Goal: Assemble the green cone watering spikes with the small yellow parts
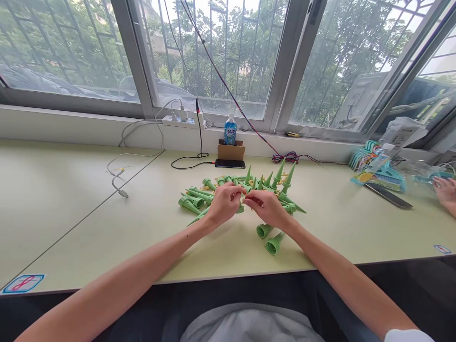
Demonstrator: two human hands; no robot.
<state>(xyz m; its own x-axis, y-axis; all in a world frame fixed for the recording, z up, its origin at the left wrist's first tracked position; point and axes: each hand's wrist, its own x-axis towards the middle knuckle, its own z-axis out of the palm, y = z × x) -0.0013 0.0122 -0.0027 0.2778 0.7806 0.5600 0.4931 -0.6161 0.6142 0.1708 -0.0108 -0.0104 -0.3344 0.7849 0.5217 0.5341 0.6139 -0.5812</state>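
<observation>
My left hand [224,203] and my right hand [268,207] meet over the pale green table [107,228], fingers pinched together on a green cone spike [241,208] held between them. Around them lies a pile of several green plastic cone spikes [194,199]; some stand upright at the back [285,178], two lie nearer me [273,244]. Small yellow parts show among the cones. The exact grip on the held spike is partly hidden by my fingers.
A dark phone [230,163] lies before a small cardboard box [231,151] and a blue-labelled bottle [230,129] at the window sill. Cables and a power strip [181,121] lie back left. Another person's hand [446,192] rests far right, by plastic packets [377,166].
</observation>
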